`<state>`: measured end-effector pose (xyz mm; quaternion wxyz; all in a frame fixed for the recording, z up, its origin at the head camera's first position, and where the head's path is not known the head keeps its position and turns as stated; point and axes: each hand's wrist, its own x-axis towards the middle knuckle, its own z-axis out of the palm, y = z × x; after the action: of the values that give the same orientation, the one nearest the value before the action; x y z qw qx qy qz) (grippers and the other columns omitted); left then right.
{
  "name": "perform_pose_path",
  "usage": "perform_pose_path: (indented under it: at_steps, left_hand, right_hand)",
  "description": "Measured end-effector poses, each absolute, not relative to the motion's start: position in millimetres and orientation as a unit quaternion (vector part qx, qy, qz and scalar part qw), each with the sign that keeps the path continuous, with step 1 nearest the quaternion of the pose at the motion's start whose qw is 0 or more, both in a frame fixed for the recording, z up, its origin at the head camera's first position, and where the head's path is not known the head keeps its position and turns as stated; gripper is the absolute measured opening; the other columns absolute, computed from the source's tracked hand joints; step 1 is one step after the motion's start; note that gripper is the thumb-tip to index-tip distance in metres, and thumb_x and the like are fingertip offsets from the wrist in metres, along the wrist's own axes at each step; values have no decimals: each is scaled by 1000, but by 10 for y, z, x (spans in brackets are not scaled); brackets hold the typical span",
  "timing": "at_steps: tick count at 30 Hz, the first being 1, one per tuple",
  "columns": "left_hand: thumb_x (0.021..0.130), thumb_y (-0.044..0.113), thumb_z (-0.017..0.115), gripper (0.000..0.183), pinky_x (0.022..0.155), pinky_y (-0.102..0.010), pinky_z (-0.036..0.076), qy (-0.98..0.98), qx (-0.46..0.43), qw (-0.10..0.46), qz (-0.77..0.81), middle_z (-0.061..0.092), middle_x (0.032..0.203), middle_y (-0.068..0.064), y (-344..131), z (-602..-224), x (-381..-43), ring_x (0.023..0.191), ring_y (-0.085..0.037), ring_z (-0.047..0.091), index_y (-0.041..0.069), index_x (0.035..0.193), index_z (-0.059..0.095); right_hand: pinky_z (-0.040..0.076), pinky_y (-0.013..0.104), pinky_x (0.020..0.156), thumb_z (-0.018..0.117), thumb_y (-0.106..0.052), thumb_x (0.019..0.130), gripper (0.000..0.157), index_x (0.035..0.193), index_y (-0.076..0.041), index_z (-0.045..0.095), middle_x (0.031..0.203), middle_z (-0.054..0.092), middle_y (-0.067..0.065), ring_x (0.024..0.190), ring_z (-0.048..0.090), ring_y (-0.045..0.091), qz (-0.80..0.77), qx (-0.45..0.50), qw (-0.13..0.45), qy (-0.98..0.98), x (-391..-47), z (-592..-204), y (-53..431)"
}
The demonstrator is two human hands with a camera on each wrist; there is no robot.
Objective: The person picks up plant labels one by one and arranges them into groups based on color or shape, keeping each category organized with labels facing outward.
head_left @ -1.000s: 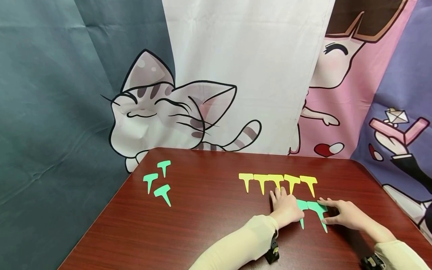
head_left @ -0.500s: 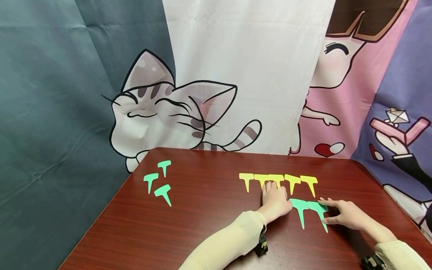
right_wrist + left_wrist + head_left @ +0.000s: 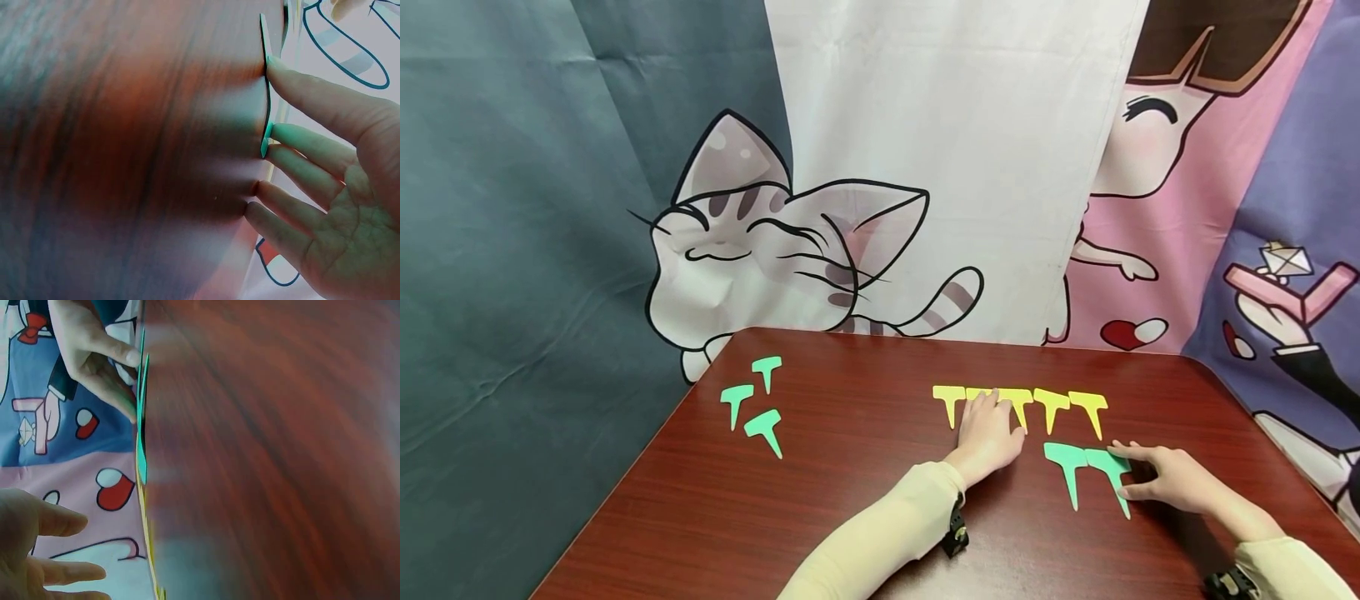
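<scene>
Two green T-shaped plant tags lie side by side on the table: the left green tag [image 3: 1066,467] and the right green tag [image 3: 1108,463], their heads meeting. My right hand [image 3: 1176,477] rests at the right tag, thumb on its stem and fingertips at its head. In the right wrist view, the fingers [image 3: 306,140] are spread and fairly straight against the tabletop. My left hand [image 3: 988,435] hovers with spread fingers over the row of yellow T-shaped tags [image 3: 1051,398], holding nothing and partly hiding the second and third ones.
Three green tags lie apart at the left: a far one [image 3: 767,367], a middle one [image 3: 737,396] and a nearer one [image 3: 763,423]. The dark red wooden table [image 3: 715,517] ends at a cartoon-printed cloth [image 3: 865,125] behind it.
My left hand has moved left, away from the left green tag, which now shows whole, and over the yellow row. My right hand has stayed at the right green tag.
</scene>
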<state>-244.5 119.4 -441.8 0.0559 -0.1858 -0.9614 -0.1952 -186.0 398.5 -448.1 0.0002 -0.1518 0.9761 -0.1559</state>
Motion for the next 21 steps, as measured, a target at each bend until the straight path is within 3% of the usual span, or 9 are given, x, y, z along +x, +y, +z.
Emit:
perform_pose_path:
  at_steps: [21]
  left_hand:
    - [90, 33, 58, 46, 114, -46, 27, -965, -149, 61, -209, 45, 145, -12, 465, -4404, -2675, 138, -30, 36, 10, 130, 57]
  right_hand:
    - [46, 58, 83, 80, -43, 68, 74, 125, -2, 61, 121, 55, 36, 110, 53, 53, -161, -150, 17, 975, -1874, -4485, 3993]
